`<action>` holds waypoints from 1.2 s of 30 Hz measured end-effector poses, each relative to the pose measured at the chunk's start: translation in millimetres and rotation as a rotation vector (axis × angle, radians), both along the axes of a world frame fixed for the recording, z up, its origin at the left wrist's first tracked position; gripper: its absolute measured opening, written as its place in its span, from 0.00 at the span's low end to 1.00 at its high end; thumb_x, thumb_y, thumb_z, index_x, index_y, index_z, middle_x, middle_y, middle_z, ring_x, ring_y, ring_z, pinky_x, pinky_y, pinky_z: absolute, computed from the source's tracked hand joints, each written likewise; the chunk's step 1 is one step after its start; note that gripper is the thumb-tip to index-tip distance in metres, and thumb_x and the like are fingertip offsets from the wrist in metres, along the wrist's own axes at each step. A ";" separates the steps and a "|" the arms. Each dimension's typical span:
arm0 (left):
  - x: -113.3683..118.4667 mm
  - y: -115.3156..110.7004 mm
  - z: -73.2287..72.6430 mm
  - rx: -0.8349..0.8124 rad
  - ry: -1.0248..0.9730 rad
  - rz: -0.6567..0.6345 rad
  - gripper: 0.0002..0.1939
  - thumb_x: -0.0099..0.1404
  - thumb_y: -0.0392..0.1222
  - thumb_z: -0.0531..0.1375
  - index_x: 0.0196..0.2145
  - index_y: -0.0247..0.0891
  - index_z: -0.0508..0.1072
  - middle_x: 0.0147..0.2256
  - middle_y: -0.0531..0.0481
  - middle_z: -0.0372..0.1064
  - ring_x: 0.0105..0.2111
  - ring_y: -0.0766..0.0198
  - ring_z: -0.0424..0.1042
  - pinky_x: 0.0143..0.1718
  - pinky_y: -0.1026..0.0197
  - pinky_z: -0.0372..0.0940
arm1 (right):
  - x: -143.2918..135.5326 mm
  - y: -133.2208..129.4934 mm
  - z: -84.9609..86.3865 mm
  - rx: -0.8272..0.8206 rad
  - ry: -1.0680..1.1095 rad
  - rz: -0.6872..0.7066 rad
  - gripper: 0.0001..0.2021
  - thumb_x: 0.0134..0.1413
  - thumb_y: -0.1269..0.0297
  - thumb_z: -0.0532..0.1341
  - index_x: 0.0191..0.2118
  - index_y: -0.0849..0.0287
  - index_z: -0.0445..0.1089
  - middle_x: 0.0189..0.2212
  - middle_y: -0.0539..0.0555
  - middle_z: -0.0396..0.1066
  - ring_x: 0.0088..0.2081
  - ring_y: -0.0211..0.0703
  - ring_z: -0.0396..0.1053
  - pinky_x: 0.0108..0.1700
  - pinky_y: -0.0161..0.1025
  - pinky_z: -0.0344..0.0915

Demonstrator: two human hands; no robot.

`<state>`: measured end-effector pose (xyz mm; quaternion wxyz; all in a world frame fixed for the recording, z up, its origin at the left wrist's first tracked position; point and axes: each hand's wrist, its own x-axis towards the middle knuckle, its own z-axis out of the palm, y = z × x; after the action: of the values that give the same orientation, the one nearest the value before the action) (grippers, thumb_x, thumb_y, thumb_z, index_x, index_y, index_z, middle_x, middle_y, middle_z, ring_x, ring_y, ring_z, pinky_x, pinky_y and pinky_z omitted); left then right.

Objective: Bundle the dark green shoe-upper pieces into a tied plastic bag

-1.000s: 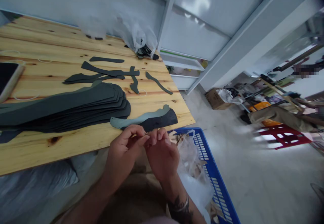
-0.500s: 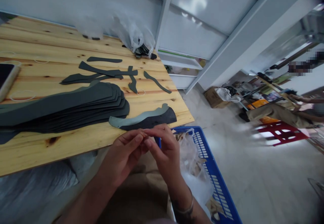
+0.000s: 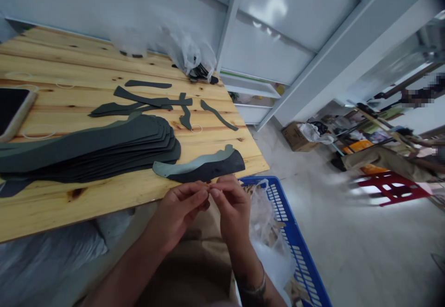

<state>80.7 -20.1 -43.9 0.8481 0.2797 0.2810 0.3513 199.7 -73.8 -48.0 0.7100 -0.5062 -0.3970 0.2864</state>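
Observation:
My left hand and my right hand meet fingertip to fingertip just off the table's front edge. Both are closed in a pinch, and whatever lies between the fingertips is too small to make out. Just beyond them, a dark curved cut piece with a paler grey-green wavy strip rests at the table's edge. Left of it lies a fanned stack of long dark grey-green cut pieces. Several narrower curved pieces are scattered behind the stack, some overlapping.
On the wooden table lie a phone, thin white loops and a clear plastic bag of dark pieces. A blue basket holding plastic and brown scraps stands at my right. Farther right are a cardboard box, a red stool and a seated person.
The view has shifted slightly, so the table and its pieces appear a little farther right and lower. My fingertips stay together, with the fingers slightly rearranged.

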 end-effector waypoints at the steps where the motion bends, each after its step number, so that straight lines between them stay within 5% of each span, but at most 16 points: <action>1: 1.1 -0.1 0.2 0.014 0.013 0.004 0.14 0.46 0.46 0.79 0.25 0.37 0.82 0.31 0.51 0.73 0.28 0.73 0.68 0.32 0.71 0.68 | 0.3 1.3 -1.3 -0.010 0.050 0.017 0.01 0.52 0.66 0.72 0.32 0.53 0.81 0.32 0.49 0.73 0.37 0.35 0.69 0.43 0.34 0.66; 5: 3.6 -1.6 0.8 0.150 0.127 0.099 0.13 0.46 0.48 0.78 0.26 0.39 0.83 0.30 0.51 0.73 0.29 0.71 0.67 0.31 0.70 0.66 | 3.8 5.4 -7.8 -0.031 0.236 0.064 0.03 0.51 0.64 0.72 0.31 0.55 0.79 0.31 0.49 0.72 0.37 0.34 0.68 0.42 0.32 0.66; 10: -1.4 -1.4 -3.5 0.299 0.224 0.290 0.10 0.51 0.48 0.75 0.28 0.42 0.83 0.31 0.52 0.75 0.29 0.70 0.69 0.33 0.69 0.67 | 14.1 7.6 -6.4 -0.002 0.383 -0.062 0.10 0.47 0.61 0.74 0.28 0.58 0.75 0.30 0.47 0.70 0.35 0.31 0.67 0.41 0.30 0.65; 16: -1.8 -3.5 -7.2 0.304 0.217 0.292 0.14 0.59 0.51 0.71 0.40 0.42 0.83 0.27 0.54 0.73 0.28 0.71 0.69 0.34 0.68 0.67 | 8.9 7.6 -0.4 -0.149 0.832 0.230 0.17 0.49 0.47 0.72 0.32 0.58 0.77 0.25 0.50 0.75 0.27 0.33 0.70 0.34 0.32 0.69; 20: 0.3 -4.3 -7.8 0.376 0.264 0.273 0.12 0.61 0.47 0.70 0.42 0.43 0.82 0.36 0.52 0.77 0.33 0.69 0.72 0.36 0.68 0.69 | -0.9 4.5 1.0 -0.140 0.831 0.276 0.14 0.44 0.63 0.76 0.39 0.54 0.79 0.39 0.50 0.81 0.34 0.32 0.76 0.41 0.31 0.73; 25: -2.0 -1.2 -7.6 0.462 0.350 0.309 0.12 0.63 0.50 0.68 0.42 0.45 0.82 0.42 0.51 0.77 0.34 0.68 0.73 0.35 0.67 0.70 | -2.4 1.8 1.5 -0.157 0.832 0.324 0.09 0.51 0.60 0.71 0.38 0.57 0.80 0.42 0.55 0.81 0.41 0.37 0.79 0.47 0.34 0.75; 36: -6.1 2.5 -2.9 0.522 0.448 0.284 0.13 0.64 0.52 0.66 0.40 0.42 0.82 0.38 0.49 0.78 0.34 0.64 0.73 0.33 0.67 0.69 | -5.5 -0.1 -1.9 -0.162 0.682 0.307 0.08 0.50 0.68 0.71 0.38 0.56 0.81 0.41 0.53 0.81 0.42 0.37 0.79 0.47 0.31 0.74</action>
<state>74.6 -17.6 -46.9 0.6085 0.5146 0.3968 0.4556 194.2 -73.9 -49.9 0.7080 -0.3710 -0.1852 0.5717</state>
